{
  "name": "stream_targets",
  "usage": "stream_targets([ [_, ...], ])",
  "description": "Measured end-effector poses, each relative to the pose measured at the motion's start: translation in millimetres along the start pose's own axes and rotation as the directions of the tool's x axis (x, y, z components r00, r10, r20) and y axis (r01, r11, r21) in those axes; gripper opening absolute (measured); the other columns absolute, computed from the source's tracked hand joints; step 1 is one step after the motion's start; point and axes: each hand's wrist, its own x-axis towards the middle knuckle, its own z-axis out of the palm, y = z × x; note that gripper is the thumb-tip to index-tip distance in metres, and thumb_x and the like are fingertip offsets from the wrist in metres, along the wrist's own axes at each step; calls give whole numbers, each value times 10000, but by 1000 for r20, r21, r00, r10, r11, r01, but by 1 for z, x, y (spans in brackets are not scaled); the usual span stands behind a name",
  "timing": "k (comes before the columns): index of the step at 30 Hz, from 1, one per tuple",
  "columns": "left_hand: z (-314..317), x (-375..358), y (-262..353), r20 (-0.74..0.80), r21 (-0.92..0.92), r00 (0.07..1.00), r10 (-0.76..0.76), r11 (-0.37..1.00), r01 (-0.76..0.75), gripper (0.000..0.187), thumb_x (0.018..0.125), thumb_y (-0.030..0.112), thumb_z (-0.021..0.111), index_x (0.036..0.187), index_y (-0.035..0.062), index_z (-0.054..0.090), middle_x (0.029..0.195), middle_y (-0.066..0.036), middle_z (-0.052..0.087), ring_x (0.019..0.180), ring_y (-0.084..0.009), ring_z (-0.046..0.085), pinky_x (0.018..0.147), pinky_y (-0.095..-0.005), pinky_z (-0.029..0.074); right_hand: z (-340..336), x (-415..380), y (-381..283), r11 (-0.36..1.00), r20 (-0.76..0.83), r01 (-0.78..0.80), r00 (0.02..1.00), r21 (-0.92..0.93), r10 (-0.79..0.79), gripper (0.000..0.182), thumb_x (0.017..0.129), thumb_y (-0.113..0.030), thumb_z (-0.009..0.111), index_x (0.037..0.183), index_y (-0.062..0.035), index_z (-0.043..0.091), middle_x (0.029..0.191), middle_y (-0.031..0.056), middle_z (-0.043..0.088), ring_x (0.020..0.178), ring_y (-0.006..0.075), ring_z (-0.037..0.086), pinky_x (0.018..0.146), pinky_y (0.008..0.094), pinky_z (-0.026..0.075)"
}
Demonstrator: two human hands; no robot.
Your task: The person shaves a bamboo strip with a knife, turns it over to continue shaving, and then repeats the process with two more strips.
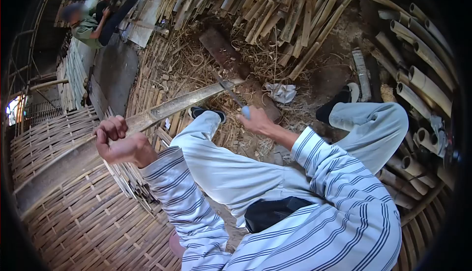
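Note:
A long split length of bamboo (192, 97) slants from the lower left up to the middle of the view, its hollow side showing. My left hand (120, 140) is closed on it partway along, fingers curled; part of the grip is hidden. In my right hand (258, 120) is a knife with a blue-grey handle (246, 111). Its narrow blade (229, 91) lies across the bamboo's far end, seemingly touching it. Beneath that end is a thick brown wooden block (221, 49) on the ground.
Split bamboo pieces (275, 5) are heaped at the top, and cut bamboo poles (425, 84) at the right. Shavings (196, 64) litter the ground near a crumpled white wrapper (281, 93). Woven bamboo panels (93, 212) fill the lower left. Another person (91, 30) sits at upper left.

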Motion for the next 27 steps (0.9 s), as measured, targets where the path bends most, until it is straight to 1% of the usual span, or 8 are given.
stream_targets([
  [1, 4, -1, 0, -8, 15, 1000, 8, 1000, -8, 279, 833, 215, 400, 601, 156, 257, 548, 19, 195, 482, -109, 178, 473, -286, 165, 3, 1, 2, 998, 5, 52, 999, -33, -51, 523, 900, -443, 569, 1068, 52, 573, 950, 322, 638, 917, 456, 633, 797, 500, 482],
  [2, 3, 1, -2, 20, -9, 1000, -5, 1000, 5, 279, 832, 218, 409, 606, 156, 257, 550, 21, 195, 479, -106, 180, 475, -284, 170, 2, 2, 9, 997, 127, 77, 989, -20, -74, 551, 875, -393, 627, 1249, -14, 482, 1068, 289, 625, 984, 420, 624, 844, 478, 474],
  [5, 6, 4, -2, 4, -20, 1000, -16, 1000, 16, 277, 831, 214, 416, 612, 154, 257, 551, 23, 199, 476, -102, 182, 474, -280, 172, 7, 1, 34, 987, 73, 34, 996, 158, -46, 542, 893, -407, 596, 1291, -60, 474, 1111, 250, 625, 1023, 395, 617, 866, 454, 471],
  [12, 1, 7, -4, -19, -28, 1000, -8, 1000, 7, 283, 843, 187, 401, 605, 149, 253, 554, 19, 197, 481, -102, 180, 489, -278, 191, -6, 4, 70, 995, 59, -49, 997, 83, 44, 584, 917, -449, 524, 1358, -79, 425, 1166, 245, 610, 1079, 394, 600, 909, 433, 462],
  [18, 7, -1, -1, -26, -30, 1000, -7, 1000, 7, 293, 859, 175, 397, 602, 144, 261, 552, 17, 199, 489, -104, 180, 495, -282, 195, -4, -10, 4, 989, -93, -150, 985, -6, 148, 528, 952, -485, 451, 1173, -17, 556, 867, 255, 669, 864, 421, 662, 744, 465, 510],
  [21, 17, -4, 1, -79, 22, 997, 17, 1000, -15, 289, 860, 178, 396, 605, 144, 262, 552, 17, 202, 488, -105, 183, 493, -282, 197, -17, -42, -61, 974, -71, -86, 992, 210, 103, 510, 971, -473, 434, 1003, 14, 579, 679, 245, 634, 712, 429, 658, 636, 503, 506],
  [24, 22, -3, 1, -89, 42, 996, 8, 999, -5, 283, 858, 170, 393, 609, 145, 262, 555, 22, 207, 488, -106, 192, 497, -285, 204, -8, -58, -81, 944, -259, 291, 934, 155, -245, 497, 980, -466, 427, 951, 15, 549, 627, 231, 614, 621, 395, 651, 567, 505, 498],
  [27, 23, -3, -1, -65, 27, 998, -3, 1000, 5, 280, 851, 167, 401, 610, 152, 260, 554, 24, 210, 486, -104, 195, 493, -285, 197, 8, -54, -66, 916, -289, 400, 882, 43, -372, 465, 980, -450, 440, 998, 3, 545, 638, 222, 628, 596, 369, 656, 545, 497, 507],
])
